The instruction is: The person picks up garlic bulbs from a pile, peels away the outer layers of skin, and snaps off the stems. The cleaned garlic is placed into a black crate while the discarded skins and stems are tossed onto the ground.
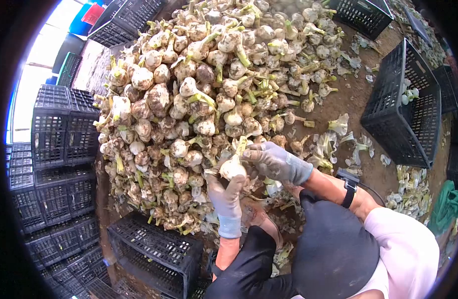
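My left hand (225,198), in a dirty grey work glove, is closed around the underside of a pale garlic bulb (233,168). The bulb is cleaner than most of those around it, and its cut yellow-green stem points up. Thumb and fingers of my right hand (279,162), gloved as well, close on the base of that stem from the right. Both hands are over the near edge of a large heap of garlic bulbs (157,97), many soil-stained and with short stems.
Stacked black crates (50,134) stand on the left, and a black crate (154,239) lies below the heap. On the right, another crate (405,107) holds a few bulbs. Peeled leaves (328,144) litter the dirt floor. A green cloth or bag (447,207) is at far right.
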`<state>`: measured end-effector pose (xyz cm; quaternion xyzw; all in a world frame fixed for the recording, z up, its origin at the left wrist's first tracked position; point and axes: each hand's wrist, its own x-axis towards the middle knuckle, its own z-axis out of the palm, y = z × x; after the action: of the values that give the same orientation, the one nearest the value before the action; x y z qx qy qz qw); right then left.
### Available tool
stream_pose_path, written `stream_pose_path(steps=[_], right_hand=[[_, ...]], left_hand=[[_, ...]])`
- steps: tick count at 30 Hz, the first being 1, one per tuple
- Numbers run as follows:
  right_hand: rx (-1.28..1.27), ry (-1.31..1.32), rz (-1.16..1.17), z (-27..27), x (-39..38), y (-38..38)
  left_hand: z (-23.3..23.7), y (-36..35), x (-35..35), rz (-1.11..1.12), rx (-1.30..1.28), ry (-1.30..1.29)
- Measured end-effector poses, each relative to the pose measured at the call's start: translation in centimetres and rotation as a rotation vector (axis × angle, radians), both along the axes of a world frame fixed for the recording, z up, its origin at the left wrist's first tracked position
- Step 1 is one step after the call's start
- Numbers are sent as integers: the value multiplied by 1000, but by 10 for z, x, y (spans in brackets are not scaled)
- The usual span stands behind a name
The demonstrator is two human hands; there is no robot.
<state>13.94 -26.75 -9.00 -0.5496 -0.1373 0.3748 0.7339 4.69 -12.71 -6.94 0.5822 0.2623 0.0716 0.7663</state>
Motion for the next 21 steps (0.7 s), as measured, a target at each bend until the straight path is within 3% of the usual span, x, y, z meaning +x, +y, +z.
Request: stream_pose_path(steps=[3,9,12,13,14,16,18,21], right_hand=[[-146,146,12,-2,1,8],[-101,71,-3,-6,-2,-1],[4,192,-2,-17,-3,-2],[46,-108,-17,-19,-4,-3],[45,-112,-18,-14,-2,-1],[-149,216,-41,-5,-3,6],[-139,257,-55,-6,-4,9],[-153,0,-80,-18,-5,11]], left_hand=[[-7,-4,0,39,116,-72],[-31,11,-8,19,-177,-7],[-29,12,-5,-8,-71,29],[-26,9,-2,-9,-70,23],[-22,4,1,24,-36,-29],[-20,-1,1,54,-4,-73],[-23,0,0,101,100,-21],[-33,7,-9,84,-99,48]])
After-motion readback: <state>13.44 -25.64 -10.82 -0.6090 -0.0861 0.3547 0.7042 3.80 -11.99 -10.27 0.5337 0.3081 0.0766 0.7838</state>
